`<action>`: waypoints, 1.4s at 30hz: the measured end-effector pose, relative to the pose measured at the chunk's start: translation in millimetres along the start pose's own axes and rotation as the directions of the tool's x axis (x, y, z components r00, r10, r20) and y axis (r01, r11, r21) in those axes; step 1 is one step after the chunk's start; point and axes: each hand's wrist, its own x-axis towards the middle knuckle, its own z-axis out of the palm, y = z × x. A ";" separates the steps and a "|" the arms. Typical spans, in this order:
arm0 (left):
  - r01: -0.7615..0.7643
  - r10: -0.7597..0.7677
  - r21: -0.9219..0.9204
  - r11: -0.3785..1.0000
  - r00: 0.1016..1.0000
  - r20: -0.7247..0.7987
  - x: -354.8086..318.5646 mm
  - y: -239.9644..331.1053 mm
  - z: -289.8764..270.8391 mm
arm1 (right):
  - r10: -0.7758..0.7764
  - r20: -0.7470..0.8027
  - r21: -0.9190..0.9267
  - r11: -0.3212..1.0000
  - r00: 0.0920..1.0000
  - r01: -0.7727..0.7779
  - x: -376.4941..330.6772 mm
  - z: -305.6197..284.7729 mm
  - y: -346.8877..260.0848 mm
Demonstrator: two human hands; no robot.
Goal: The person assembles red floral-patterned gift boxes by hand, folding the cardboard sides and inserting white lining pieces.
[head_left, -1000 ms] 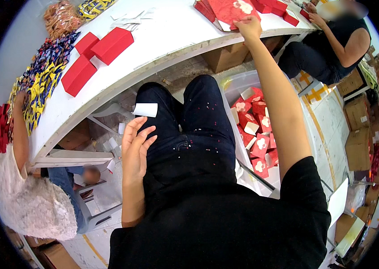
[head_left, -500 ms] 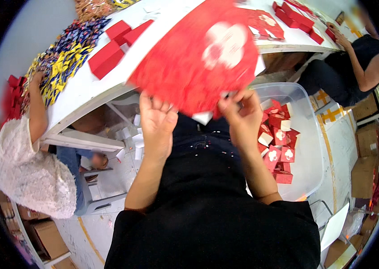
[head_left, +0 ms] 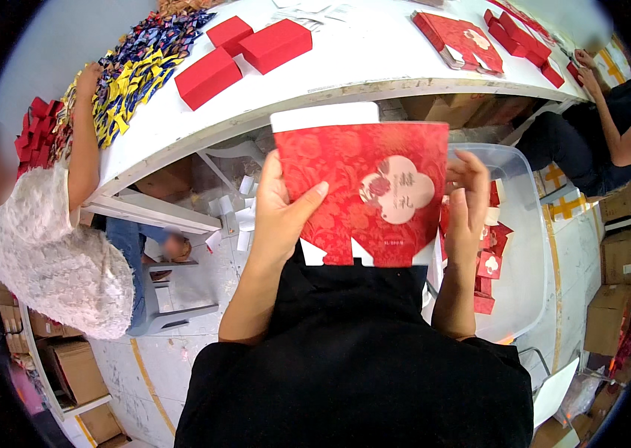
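A flat red carton blank (head_left: 330, 187) with a pale flower-shaped panel, a white flap on top and notched tabs below is up in front of my torso. My left hand (head_left: 283, 215) grips its left side, thumb across the printed face and fingers behind. Beside the right edge is my right hand (head_left: 469, 196), its fingers apart and slightly bent; whether a fingertip touches the card is hard to see. Below and behind that hand, small red boxes (head_left: 489, 263) with pale flower panels lie in a clear plastic tub (head_left: 526, 287).
On the white table (head_left: 360, 67) stand red boxes (head_left: 276, 46), a stack of flat red blanks (head_left: 459, 43) and a heap of yellow and blue wrapped packets (head_left: 138, 75). One person (head_left: 54, 254) works at left, another (head_left: 592, 138) at right. Cartons (head_left: 610, 310) line the right side.
The carton blank has come down from over the table, now upright and facing me. My left hand now holds its left side; my right hand has opened at the right edge.
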 end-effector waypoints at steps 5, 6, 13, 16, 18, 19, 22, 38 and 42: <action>0.012 -0.014 0.020 1.000 0.997 0.081 -9.1 -8.6 13.0 | 0.218 0.225 0.163 0.953 0.950 -0.257 -25.9 10.6 18.1; -0.011 0.006 0.037 0.999 0.990 0.139 -12.6 -19.0 13.2 | 0.202 0.262 0.165 0.954 0.944 -0.250 -29.1 13.6 20.4; -0.119 0.104 0.289 0.950 0.992 0.067 -7.3 -7.0 12.3 | 0.271 0.204 0.193 0.931 0.941 -0.310 -20.2 9.6 -5.7; -0.157 0.156 0.468 0.870 0.987 0.042 -8.1 -12.6 11.2 | 0.291 0.194 0.140 0.937 0.937 -0.320 -21.8 8.0 -4.3; -0.124 0.144 0.468 0.875 0.990 -0.007 -8.0 -12.3 11.8 | 0.280 0.199 0.114 0.945 0.939 -0.306 -22.1 8.0 -7.1; -0.146 0.165 0.487 0.861 0.986 0.004 -8.9 -11.0 12.6 | 0.279 0.202 0.108 0.946 0.939 -0.304 -22.3 7.9 -6.3; -0.166 0.187 0.453 0.876 0.982 -0.002 -11.0 -14.2 14.4 | 0.279 0.176 0.123 0.945 0.944 -0.302 -21.7 11.0 -4.4; -0.297 0.336 0.842 0.450 0.930 0.148 2.1 -2.4 14.7 | 0.358 0.379 0.163 0.882 0.854 -0.442 -25.3 11.5 11.1; -0.230 0.271 0.846 0.481 0.957 0.106 2.6 0.8 11.9 | 0.369 0.443 0.144 0.870 0.817 -0.471 -23.8 13.1 16.7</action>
